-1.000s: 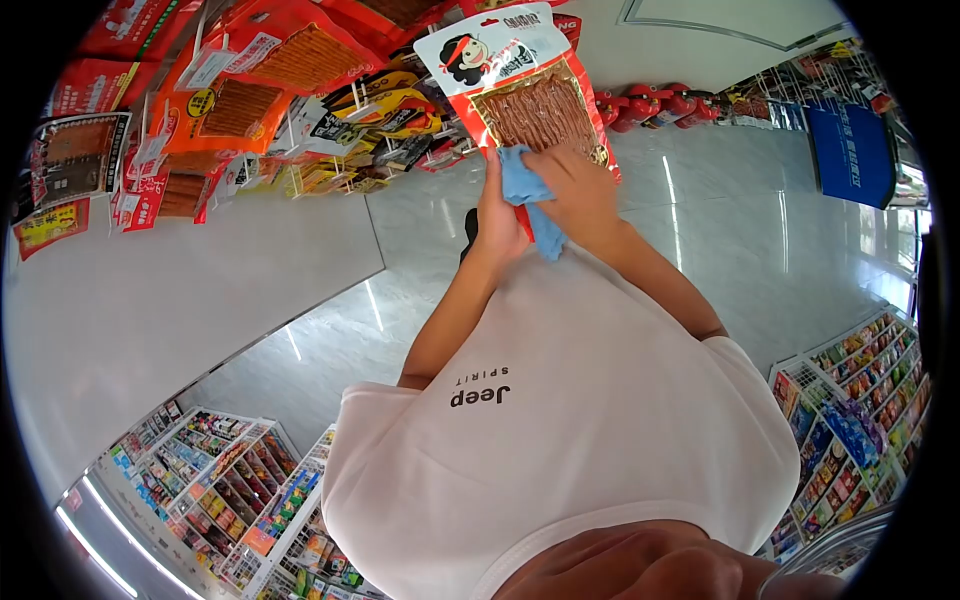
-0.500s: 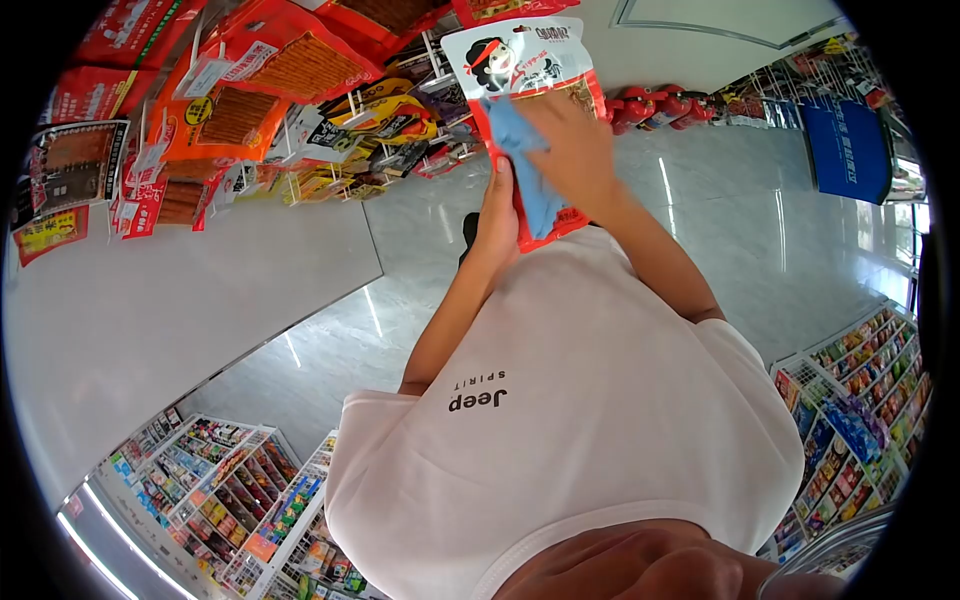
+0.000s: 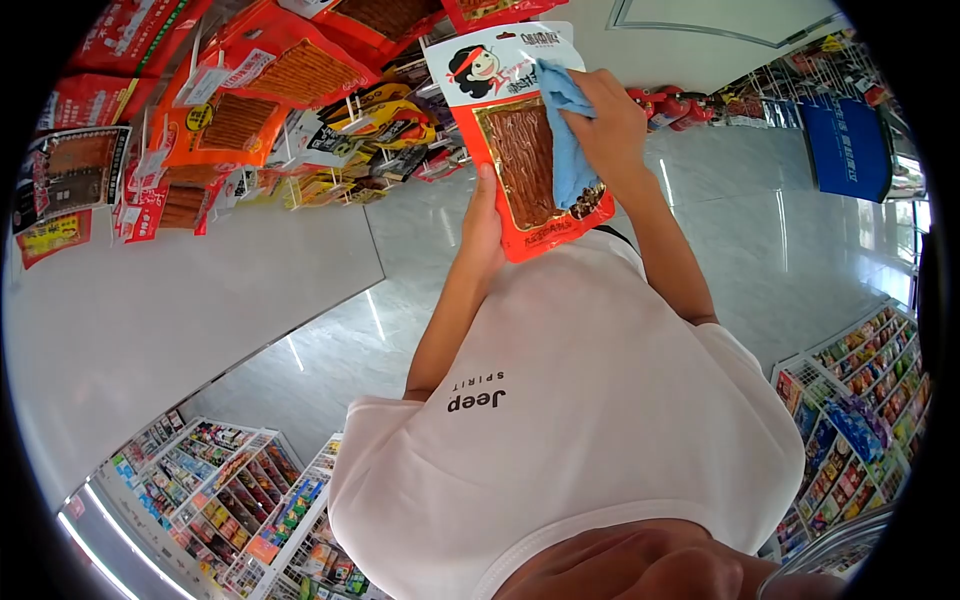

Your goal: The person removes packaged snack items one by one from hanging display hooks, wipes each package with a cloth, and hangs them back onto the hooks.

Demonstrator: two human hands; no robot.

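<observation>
A red and white snack packet (image 3: 515, 165) with a cartoon face and a clear window showing brown strips is held up in front of my chest. My left hand (image 3: 484, 225) grips its lower left edge, the thumb lying on the front and the other fingers hidden behind. Against the right side of the packet's front, my right hand (image 3: 608, 125) is closed on a blue cloth (image 3: 570, 150). The cloth hangs down over part of the window and touches the packet.
Several red and orange snack packets (image 3: 290, 75) hang from rack hooks at the upper left, close to my left hand. Below them is a white panel (image 3: 200, 300). Red fire extinguishers (image 3: 680, 108) stand beyond my right hand. Stocked shelves (image 3: 240, 490) lie behind me.
My right hand has moved the cloth right, from the packet's middle to its right side, uncovering the window. The packet has tilted slightly and its top has shifted left.
</observation>
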